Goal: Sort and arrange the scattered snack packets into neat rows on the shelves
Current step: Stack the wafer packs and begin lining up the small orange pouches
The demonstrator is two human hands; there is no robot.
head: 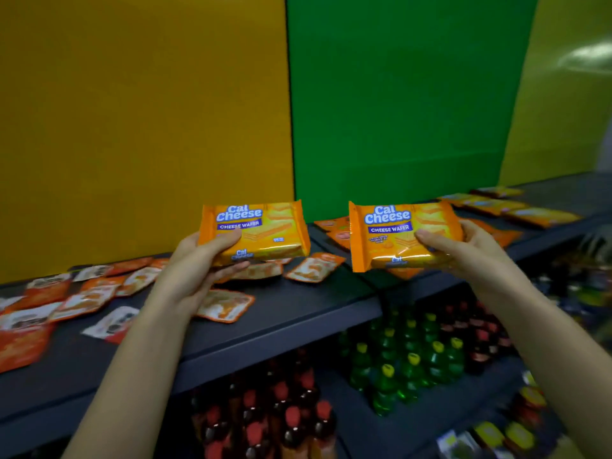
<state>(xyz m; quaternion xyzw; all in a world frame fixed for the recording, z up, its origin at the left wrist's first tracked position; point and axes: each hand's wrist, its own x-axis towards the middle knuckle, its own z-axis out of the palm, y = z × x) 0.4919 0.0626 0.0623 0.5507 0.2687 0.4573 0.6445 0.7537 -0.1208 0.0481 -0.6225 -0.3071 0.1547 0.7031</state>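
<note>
Your left hand (195,270) was closed on one orange foil Cal Cheese wafer packet (255,231), thumb over its front, fingers beneath. Your right hand (463,246) gripped a second identical orange wafer packet (402,235) in the same manner. You held both above the dark grey metal shelf (298,313), well apart from each other. Flat orange-and-white snack sachets (82,301) lay scattered on the shelf's left part. More orange wafer packets (513,207) lay in a row at far right.
</note>
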